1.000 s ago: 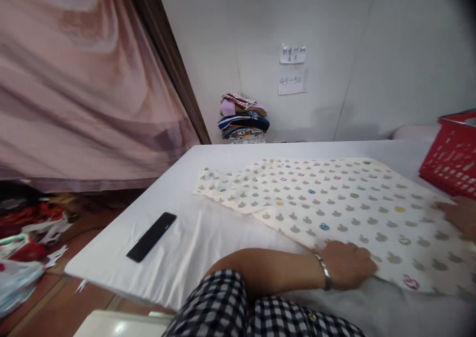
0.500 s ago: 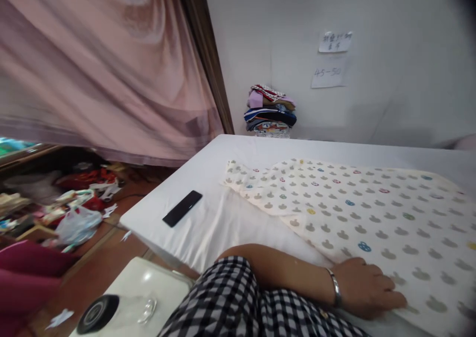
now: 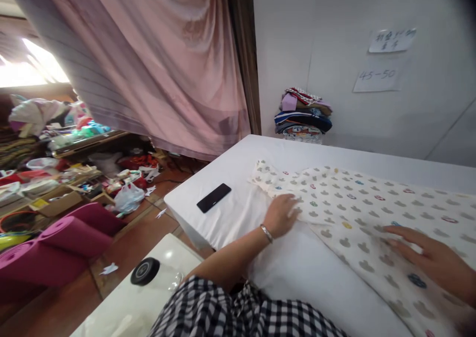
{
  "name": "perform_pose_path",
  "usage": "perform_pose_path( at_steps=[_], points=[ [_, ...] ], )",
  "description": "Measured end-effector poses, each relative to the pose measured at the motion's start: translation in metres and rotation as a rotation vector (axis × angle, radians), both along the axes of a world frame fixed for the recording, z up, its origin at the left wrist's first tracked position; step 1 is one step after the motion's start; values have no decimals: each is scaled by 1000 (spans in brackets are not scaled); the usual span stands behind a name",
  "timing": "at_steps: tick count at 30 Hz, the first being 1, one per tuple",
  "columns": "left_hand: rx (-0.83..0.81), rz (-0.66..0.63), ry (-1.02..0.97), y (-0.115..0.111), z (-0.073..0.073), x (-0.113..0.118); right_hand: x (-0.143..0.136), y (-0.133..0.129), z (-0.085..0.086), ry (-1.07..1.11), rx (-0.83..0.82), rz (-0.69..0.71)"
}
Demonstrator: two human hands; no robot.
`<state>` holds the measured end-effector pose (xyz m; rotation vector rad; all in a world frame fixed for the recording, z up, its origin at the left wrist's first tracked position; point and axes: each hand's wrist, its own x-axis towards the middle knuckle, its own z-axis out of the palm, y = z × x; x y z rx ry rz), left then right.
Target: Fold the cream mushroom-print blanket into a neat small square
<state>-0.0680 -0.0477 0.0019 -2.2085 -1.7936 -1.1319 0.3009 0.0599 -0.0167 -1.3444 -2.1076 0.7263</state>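
A cream cloth (image 3: pixel 372 208) with grey bunny-like shapes and small coloured motifs lies spread on the white-covered table (image 3: pixel 238 166), its narrower end toward the left. My left hand (image 3: pixel 281 214), with a silver bangle at the wrist, rests on the near edge of that narrower part. Its fingers reach over the cloth, slightly apart, and their tips are blurred. Over the cloth's right part is my right hand (image 3: pixel 433 255), smeared by motion, its fingers stretched out and apart with nothing seen between them. Whether it touches the cloth I cannot tell.
A black phone-like slab (image 3: pixel 214 197) lies on the table's left side. Folded clothes (image 3: pixel 303 114) are stacked against the wall. A white stool-like surface (image 3: pixel 148 297) with a black round object (image 3: pixel 145 271) stands near me. Pink rolls (image 3: pixel 59 243) and clutter fill the floor at left.
The view has turned left. My left hand has moved left and away from me, up to the cloth's narrower part. My right hand has come into view over the cloth.
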Motion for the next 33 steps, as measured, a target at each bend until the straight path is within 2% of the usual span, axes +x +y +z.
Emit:
perform_pose_path(
  at_steps=[2, 4, 6, 7, 11, 13, 15, 19, 22, 24, 26, 28, 30, 32, 33],
  points=[
    [-34, 240, -107, 7, 5, -41, -38, -11, 8, -19, -91, 143],
    [-149, 455, -205, 16, 7, -79, -78, -24, 24, -69, -91, 275],
    [-313, 624, -281, 28, 8, -108, -118, -36, 40, -180, -51, 427],
    [-383, 666, -295, 34, 7, -119, -137, -40, 47, -237, -1, 482],
    [-492, 678, -286, 62, 1, -142, -205, -42, 54, -370, 259, 552],
    [-474, 638, -318, 75, -1, -144, -229, -38, 50, -441, 339, 511],
    [-430, 558, -406, 87, -2, -144, -246, -33, 45, -518, 342, 448],
    [-387, 419, -546, 103, -1, -145, -257, -24, 35, -551, 276, 378],
    [-376, 400, -601, 106, 12, -148, -252, -15, 34, -377, 175, 364],
    [-312, 383, -675, 107, 33, -152, -245, -5, 37, -150, 57, 309],
    [-179, 367, -716, 113, 63, -155, -235, 10, 42, 101, -90, 198],
    [-11, 398, -655, 129, 96, -160, -224, 30, 45, 296, -263, 86],
    [59, 428, -558, 155, 122, -166, -213, 51, 46, 362, -393, -2],
    [-10, 458, -545, 184, 133, -172, -202, 67, 44, 321, -395, -53],
    [-72, 459, -585, 196, 131, -175, -197, 73, 43, 290, -360, -71]
  ],
)
